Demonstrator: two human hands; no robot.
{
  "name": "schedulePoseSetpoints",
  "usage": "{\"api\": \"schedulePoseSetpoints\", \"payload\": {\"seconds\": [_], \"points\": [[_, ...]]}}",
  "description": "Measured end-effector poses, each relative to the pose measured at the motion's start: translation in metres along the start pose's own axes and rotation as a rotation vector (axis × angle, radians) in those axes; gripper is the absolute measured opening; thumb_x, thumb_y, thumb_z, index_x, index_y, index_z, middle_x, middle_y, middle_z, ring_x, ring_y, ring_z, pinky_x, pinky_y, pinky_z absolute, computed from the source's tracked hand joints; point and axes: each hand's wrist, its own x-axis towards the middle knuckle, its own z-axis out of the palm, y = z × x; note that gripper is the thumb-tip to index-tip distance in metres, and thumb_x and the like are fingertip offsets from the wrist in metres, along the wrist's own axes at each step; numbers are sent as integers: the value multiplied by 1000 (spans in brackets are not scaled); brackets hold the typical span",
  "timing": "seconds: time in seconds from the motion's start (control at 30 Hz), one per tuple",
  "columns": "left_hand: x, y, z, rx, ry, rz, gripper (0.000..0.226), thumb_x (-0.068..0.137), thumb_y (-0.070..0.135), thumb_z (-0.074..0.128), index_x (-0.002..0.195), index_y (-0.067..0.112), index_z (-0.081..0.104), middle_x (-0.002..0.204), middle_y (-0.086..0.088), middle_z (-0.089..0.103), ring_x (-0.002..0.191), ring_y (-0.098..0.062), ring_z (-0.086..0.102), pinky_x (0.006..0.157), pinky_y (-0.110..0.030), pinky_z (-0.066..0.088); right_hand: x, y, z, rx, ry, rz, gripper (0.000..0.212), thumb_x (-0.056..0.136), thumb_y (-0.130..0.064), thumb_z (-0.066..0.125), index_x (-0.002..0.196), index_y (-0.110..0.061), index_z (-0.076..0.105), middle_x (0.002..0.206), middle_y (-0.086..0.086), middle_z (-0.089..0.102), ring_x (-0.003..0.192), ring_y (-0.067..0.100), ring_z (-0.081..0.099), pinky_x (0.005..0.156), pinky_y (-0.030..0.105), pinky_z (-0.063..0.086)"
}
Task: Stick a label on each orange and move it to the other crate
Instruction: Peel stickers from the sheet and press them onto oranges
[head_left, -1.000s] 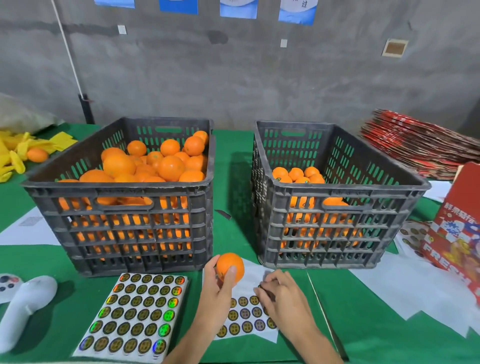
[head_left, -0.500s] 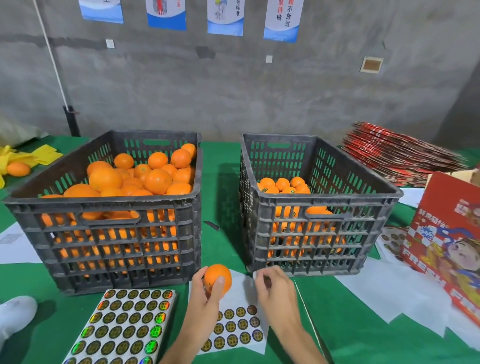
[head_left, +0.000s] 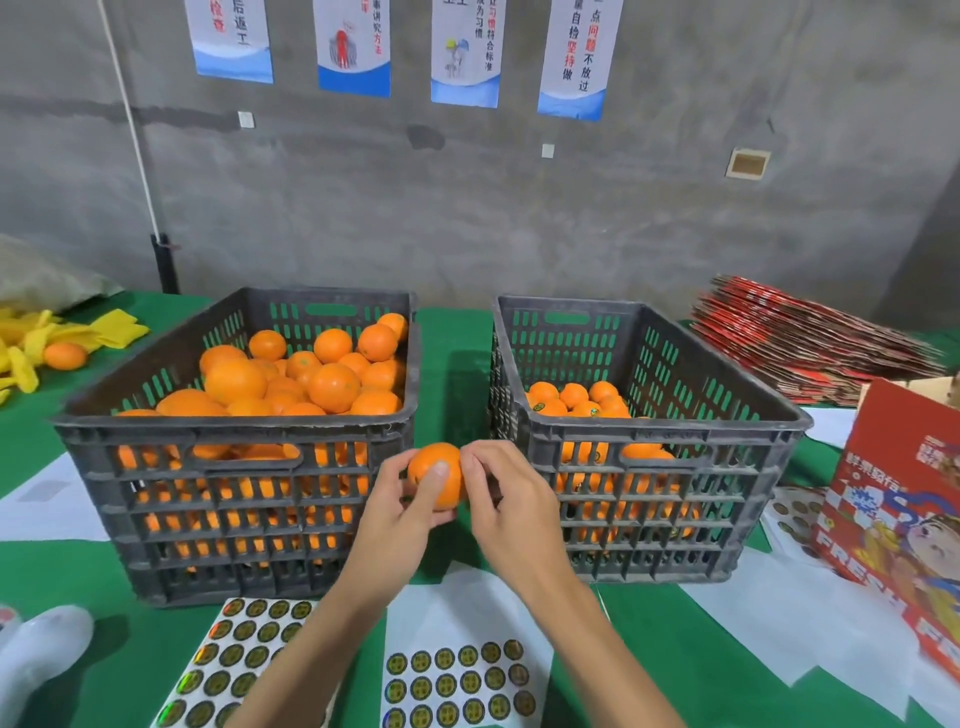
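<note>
My left hand (head_left: 397, 519) grips one orange (head_left: 434, 457) in the air, in front of the gap between the two dark crates. My right hand (head_left: 511, 506) has its pinched fingertips against that orange's right side; the label under them is hidden. The left crate (head_left: 234, 431) is heaped with oranges (head_left: 311, 374). Fewer oranges (head_left: 571, 397) lie in the right crate (head_left: 665, 434), some of them showing labels. Two sheets of round labels lie near the table's front edge, one (head_left: 244, 660) under my left forearm and one (head_left: 457, 675) between my arms.
A red printed box (head_left: 904, 519) stands at the right, with a stack of flat red cartons (head_left: 810, 338) behind it. Yellow pieces and a loose orange (head_left: 65, 356) lie far left. A white object (head_left: 41, 654) rests at the lower left. White paper sheets (head_left: 810, 639) cover the green cloth.
My right hand left the label sheet and rose to the orange. My left hand lifted the orange from near the table to the height of the crates' upper walls.
</note>
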Motion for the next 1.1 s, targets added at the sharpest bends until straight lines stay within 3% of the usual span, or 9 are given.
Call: {"api": "schedulePoseSetpoints", "payload": {"seconds": [0.17, 0.27, 0.37, 0.47, 0.53, 0.7, 0.83, 0.97, 1.1], "points": [[4, 38, 9, 165, -23, 21, 46, 97, 49, 60, 133, 21, 56, 124, -6, 69, 112, -18, 70, 96, -37, 59, 14, -12, -17, -172, -53, -124, 49, 97, -45, 54, 140, -23, 51, 139, -10, 55, 121, 8, 55, 94, 27, 53], [6, 68, 19, 194, -105, 99, 36, 99, 55, 58, 122, 28, 66, 114, 2, 75, 102, -12, 74, 89, -31, 60, 24, -18, -32, -255, 28, -173, 68, 90, -50, 65, 147, -19, 46, 146, -6, 54, 114, 13, 63, 79, 26, 56], [16, 94, 27, 331, -186, 275, 19, 106, 42, 52, 110, 35, 69, 104, 10, 77, 103, -5, 71, 94, -30, 56, 47, -17, -47, -308, 143, -163, 69, 91, -52, 67, 144, -13, 50, 143, 1, 58, 100, 22, 70, 70, 39, 60], [42, 115, 18, 488, -56, 444, 20, 107, 28, 53, 102, 29, 72, 97, 10, 75, 95, -7, 70, 86, -30, 55, 71, -1, -64, -356, 192, -82, 67, 96, -40, 67, 152, -16, 40, 155, 1, 45, 82, 23, 70, 70, 38, 56], [69, 126, 0, 684, 38, 478, 19, 104, 21, 56, 106, 23, 74, 100, 9, 74, 96, -7, 67, 83, -25, 48, 83, 18, -75, -355, 186, 7, 67, 98, -32, 65, 156, -17, 33, 163, 0, 35, 91, 28, 69, 80, 39, 54], [141, 129, -51, 1334, -54, 53, 58, 95, 1, 50, 147, 26, 53, 154, -12, 50, 136, -35, 50, 111, -43, 43, 89, 50, -80, -397, 141, 198, 58, 101, -30, 60, 154, -16, 39, 164, 0, 33, 131, 29, 55, 97, 44, 50], [166, 117, -74, 1520, -285, -242, 72, 89, 0, 56, 150, 38, 47, 160, -6, 41, 138, -33, 48, 109, -46, 47, 81, 58, -74, -314, 258, 154, 35, 101, -23, 58, 132, -7, 64, 150, 4, 52, 94, 20, 67, 91, 39, 54], [176, 106, -84, 1535, -234, -201, 63, 83, 6, 77, 137, 35, 60, 123, -6, 61, 112, -28, 60, 88, -37, 53, 70, 63, -74, -249, 272, 10, 24, 99, -15, 60, 119, -7, 71, 132, 4, 64, 90, 14, 64, 82, 35, 58], [172, 110, -80, 1506, -121, -9, 71, 82, 17, 85, 145, 30, 55, 146, -13, 53, 135, -35, 50, 108, -46, 46, 65, 60, -70, -179, 282, -59, 22, 100, -11, 59, 118, -7, 71, 125, 3, 67, 102, 20, 66, 91, 38, 56]]}}
